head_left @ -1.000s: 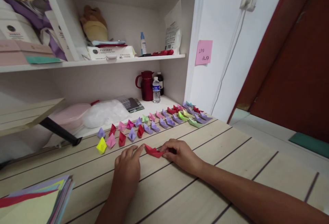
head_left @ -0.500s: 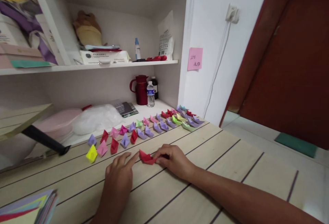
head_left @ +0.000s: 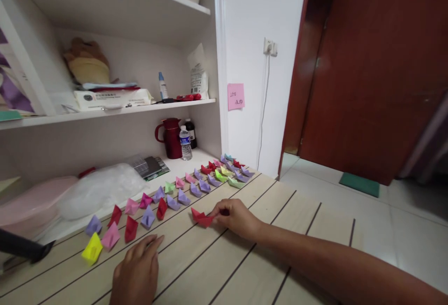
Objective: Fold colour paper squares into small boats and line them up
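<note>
My right hand pinches the right tip of a red folded paper boat between thumb and fingers, low over the wooden table. My left hand rests lower left of it, holding nothing, its fingers loosely stretched and apart from the boat. Behind both hands stand several folded paper boats in uneven rows. A yellow boat, a pink boat and a dark red boat lie nearest my left hand.
Behind the boats is a white shelf unit. It holds a dark red jug, a water bottle and a clear plastic bag. A black bracket juts in at left. A pink note hangs on the wall.
My left hand has drawn back from the red boat toward the lower left. My right hand keeps its pinch on the boat. The head view has swung right and up.
</note>
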